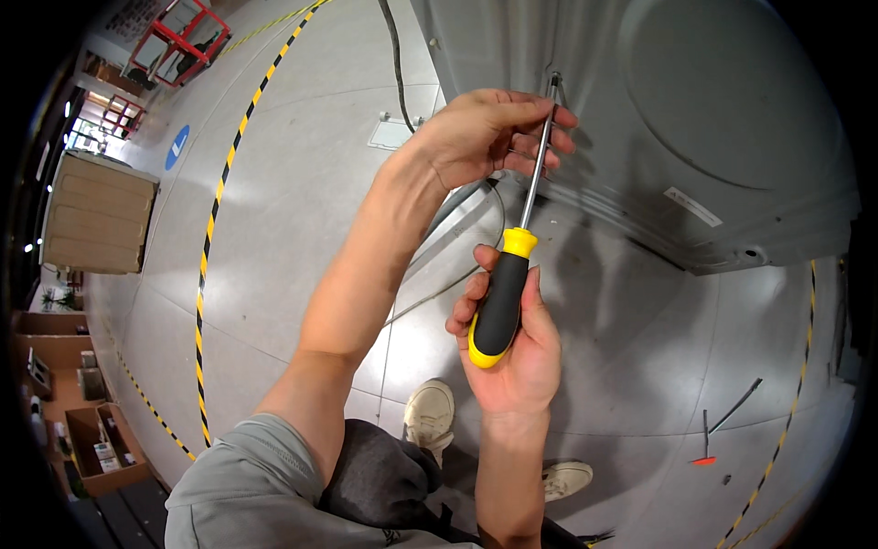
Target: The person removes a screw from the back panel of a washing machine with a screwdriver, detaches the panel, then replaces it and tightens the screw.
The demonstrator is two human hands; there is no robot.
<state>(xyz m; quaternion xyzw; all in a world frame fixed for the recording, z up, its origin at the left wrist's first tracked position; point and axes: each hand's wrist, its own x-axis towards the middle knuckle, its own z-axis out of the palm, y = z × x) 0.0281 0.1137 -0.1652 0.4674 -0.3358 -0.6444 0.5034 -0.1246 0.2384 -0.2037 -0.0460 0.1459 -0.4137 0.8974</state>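
Note:
A screwdriver (499,306) with a black-and-yellow handle and a long metal shaft points up and away from me, slightly to the right. My right hand (517,389) is closed around the handle from below. Near the tip, my left hand (485,137) has its thumb and fingers about the shaft, closed lightly on it. The tip meets a small screw or hole in the grey metal panel (695,101) of a large appliance; which of the two I cannot tell.
A black cable (396,64) hangs left of the panel, by a small floor plate (390,134). On the floor at right lies a dark rod-like tool with an orange-red end (703,461). Striped tape (219,197) marks the floor. A cardboard-coloured box (99,212) and a red cart (179,41) stand left.

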